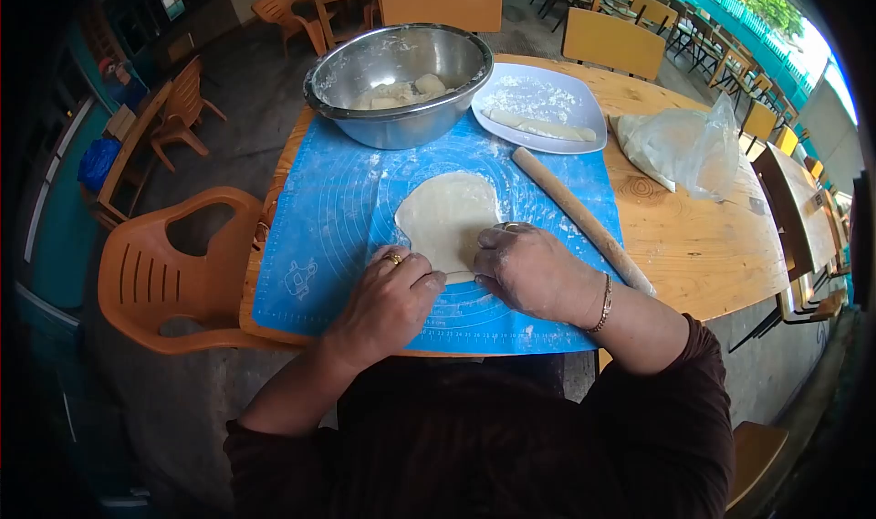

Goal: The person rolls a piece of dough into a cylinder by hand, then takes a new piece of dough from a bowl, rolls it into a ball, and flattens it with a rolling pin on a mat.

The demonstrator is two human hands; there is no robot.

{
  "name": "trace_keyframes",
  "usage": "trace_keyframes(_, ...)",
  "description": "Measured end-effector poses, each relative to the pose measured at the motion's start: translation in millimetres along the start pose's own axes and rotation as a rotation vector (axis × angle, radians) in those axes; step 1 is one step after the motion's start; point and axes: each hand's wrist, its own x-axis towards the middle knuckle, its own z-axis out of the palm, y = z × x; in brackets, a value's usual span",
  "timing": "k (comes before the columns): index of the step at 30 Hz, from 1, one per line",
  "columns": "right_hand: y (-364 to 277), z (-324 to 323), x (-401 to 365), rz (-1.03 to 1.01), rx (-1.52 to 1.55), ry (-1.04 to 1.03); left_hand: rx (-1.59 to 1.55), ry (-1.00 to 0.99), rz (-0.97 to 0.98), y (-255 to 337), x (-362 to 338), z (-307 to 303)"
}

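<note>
A flat, rolled-out sheet of dough (447, 213) lies on the blue silicone baking mat (319, 236). At its near left edge, my left hand (392, 291) is closed with the fingertips on the dough. My right hand (534, 268) grips the near right edge, its fingers curled. Between the hands the near edge looks slightly folded over. To the right of the dough, a wooden rolling pin (584, 218) rests slantwise on the mat, its near end by my right forearm.
A steel bowl (401, 131) with dough pieces stands at the back left. Beside it, a floury white plate (543, 73) holds a rolled strip of dough (538, 126). A plastic bag (680, 145) lies on the wooden table (693, 236). An orange chair (173, 263) stands at the left.
</note>
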Motion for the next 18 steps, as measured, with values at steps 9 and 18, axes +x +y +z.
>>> trace_keyframes(9,-3,16,-1,-0.079,0.040,0.176,-0.068,-0.066,-0.123,0,5,-8)
trace_keyframes(18,3,16,1,-0.068,0.055,0.174,-0.102,0.001,-0.029,1,14,4)
